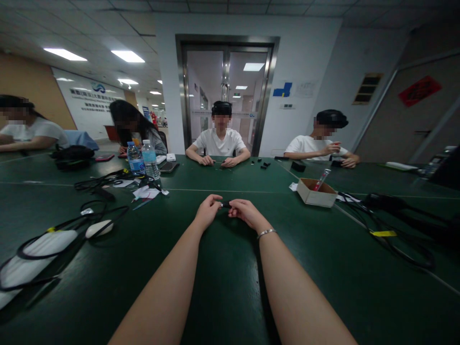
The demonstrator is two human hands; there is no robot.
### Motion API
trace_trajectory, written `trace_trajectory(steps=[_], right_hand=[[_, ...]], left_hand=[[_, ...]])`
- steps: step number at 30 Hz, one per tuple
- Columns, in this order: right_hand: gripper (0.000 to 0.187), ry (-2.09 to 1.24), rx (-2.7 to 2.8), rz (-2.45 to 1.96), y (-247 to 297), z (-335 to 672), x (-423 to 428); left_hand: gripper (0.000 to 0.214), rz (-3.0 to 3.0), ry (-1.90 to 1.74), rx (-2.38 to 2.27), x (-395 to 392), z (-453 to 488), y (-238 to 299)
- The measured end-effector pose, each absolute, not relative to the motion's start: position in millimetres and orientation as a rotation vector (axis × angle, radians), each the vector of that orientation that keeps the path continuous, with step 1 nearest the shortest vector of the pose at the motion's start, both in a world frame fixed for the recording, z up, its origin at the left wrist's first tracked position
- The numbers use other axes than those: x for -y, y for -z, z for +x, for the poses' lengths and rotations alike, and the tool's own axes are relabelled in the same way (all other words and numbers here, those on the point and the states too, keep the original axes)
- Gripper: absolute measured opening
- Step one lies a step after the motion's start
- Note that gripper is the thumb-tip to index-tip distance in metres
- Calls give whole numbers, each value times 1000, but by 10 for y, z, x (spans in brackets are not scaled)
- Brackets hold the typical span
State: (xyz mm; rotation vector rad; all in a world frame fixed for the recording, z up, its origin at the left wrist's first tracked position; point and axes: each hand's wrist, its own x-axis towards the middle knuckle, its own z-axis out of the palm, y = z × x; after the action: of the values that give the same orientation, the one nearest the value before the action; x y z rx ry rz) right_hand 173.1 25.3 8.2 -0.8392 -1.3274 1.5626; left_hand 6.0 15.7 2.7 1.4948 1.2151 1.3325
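Observation:
Both my hands meet over the green table [219, 268], in front of me. Between them is a small black piece [226, 204] with a shiny spot at its left end; its kind is too small to make out. My right hand [246, 213], with a silver bangle [267, 233] at the wrist, pinches the right end of the piece. At the left end, the thumb and fingers of my left hand [208, 212] close on the shiny part. The fingers partly hide the piece.
An open cardboard box [316, 197] stands to the right, near black cables [398, 249]. On the left are two water bottles [150, 160], paper scraps [146, 192], a white mouse [99, 229] and more cables. Several people sit around the table; one person [221, 141] faces me.

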Motion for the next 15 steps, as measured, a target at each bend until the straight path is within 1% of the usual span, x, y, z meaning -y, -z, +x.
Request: trace_trajectory(steps=[5,10,15], right_hand=[[17,-1567,1309,-844,-95,1726,-242],[16,-1576,1304,-828,-83,1731,-254],[16,-1572,1315,-831,-81,1734,-258]], left_hand=[[27,1494,-1269,-1249,-163,49,-15],[23,1477,-1327,-1218,-189,45,6],[28,1480,-1297,-1226,-186,49,-1]])
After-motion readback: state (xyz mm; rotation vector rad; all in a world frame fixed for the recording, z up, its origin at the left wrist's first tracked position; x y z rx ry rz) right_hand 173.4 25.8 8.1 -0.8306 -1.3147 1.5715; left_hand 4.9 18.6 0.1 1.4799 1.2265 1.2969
